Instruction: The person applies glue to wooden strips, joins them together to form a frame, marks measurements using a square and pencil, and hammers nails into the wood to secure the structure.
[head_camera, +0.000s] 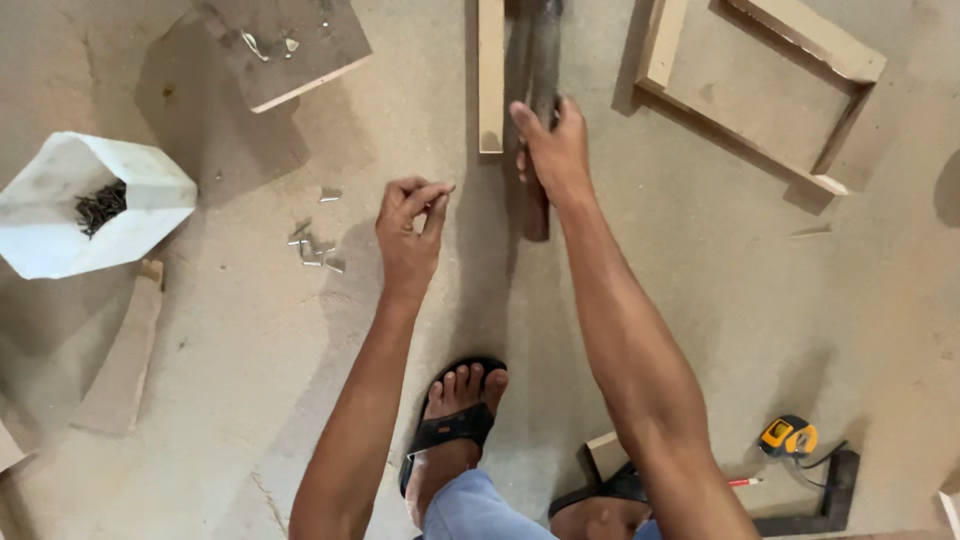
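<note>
Dark bar (537, 120) lies lengthwise on the dusty board floor (700, 300), just beside a pale wood strip (490, 75); right hand (553, 155) wraps its lower part, fingers closed round it. Left hand (408, 235) hovers nearby, fingertips pinched together, on what I cannot tell. Loose nails (315, 250) lie left of it, white nail box (85, 205) farther left; wooden frame (760, 90) lies upper right, bare floor between.

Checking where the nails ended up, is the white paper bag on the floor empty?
No, the white paper bag lies open at the left with a dark heap of nails visible inside it.
</note>
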